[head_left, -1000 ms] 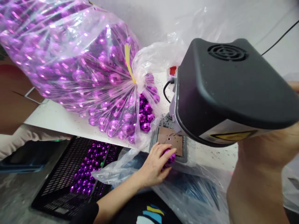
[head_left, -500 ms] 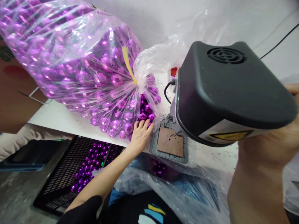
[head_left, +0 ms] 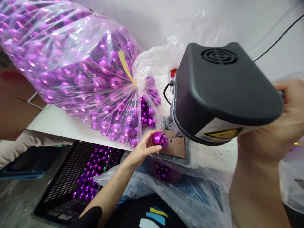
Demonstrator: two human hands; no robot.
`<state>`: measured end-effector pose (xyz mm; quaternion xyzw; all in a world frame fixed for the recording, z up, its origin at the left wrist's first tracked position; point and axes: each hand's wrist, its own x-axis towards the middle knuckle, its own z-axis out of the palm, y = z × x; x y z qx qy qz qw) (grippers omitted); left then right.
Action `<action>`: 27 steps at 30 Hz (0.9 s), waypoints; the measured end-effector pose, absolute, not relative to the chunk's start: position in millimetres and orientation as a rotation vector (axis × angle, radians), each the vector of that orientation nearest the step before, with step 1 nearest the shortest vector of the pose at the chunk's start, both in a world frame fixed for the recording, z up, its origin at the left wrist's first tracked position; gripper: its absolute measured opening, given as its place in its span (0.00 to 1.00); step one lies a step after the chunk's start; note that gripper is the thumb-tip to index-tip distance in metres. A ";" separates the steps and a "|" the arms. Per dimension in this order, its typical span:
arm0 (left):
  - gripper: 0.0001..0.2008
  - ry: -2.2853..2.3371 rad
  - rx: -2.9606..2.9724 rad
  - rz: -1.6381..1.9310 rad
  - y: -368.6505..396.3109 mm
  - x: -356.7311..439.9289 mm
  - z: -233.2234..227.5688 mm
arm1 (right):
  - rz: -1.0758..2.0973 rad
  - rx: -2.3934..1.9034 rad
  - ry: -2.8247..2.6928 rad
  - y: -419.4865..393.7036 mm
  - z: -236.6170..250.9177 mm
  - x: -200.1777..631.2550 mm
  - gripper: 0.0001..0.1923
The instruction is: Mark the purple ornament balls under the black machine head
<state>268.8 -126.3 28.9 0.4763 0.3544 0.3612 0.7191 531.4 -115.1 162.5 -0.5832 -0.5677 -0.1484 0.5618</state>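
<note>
My left hand [head_left: 143,148] pinches a shiny purple mirror ball [head_left: 160,140] between thumb and fingers. It holds the ball over the left edge of a brown square board [head_left: 175,147] with a small hole, lying on the grey base plate [head_left: 187,155] of a machine that looks like a small bench drill press [head_left: 228,88]. The black housing hides the drill bit. On the far side of the housing my right hand [head_left: 268,126] is closed around a handle of the machine, mostly hidden by the fingers and the housing.
A large clear bag [head_left: 78,66] of purple mirror balls, tied with a yellow strip [head_left: 127,68], lies left, its mouth spilling balls. Below the table edge stands a black crate [head_left: 61,180] with more balls. A cardboard box [head_left: 19,104] and a person's sleeve [head_left: 26,145] are far left. Dark shavings litter the tabletop [head_left: 213,156].
My left hand has left the balls at the bag's mouth and moved toward me, now with one mirror ball in it beside the board. My right hand stays at the drill press.
</note>
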 end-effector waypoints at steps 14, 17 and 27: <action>0.23 0.992 1.390 0.773 -109.7 301.6 -4.0 | -0.338 -1.407 -1.320 -117.9 164.2 524.2 0.18; 0.20 0.998 1.594 0.759 -111.7 306.5 -5.1 | -0.365 -1.401 -1.313 -118.0 164.1 524.9 0.18; 0.21 1.277 2.039 0.794 -126.9 336.4 0.5 | -0.354 -1.377 -1.336 -118.1 164.8 525.8 0.18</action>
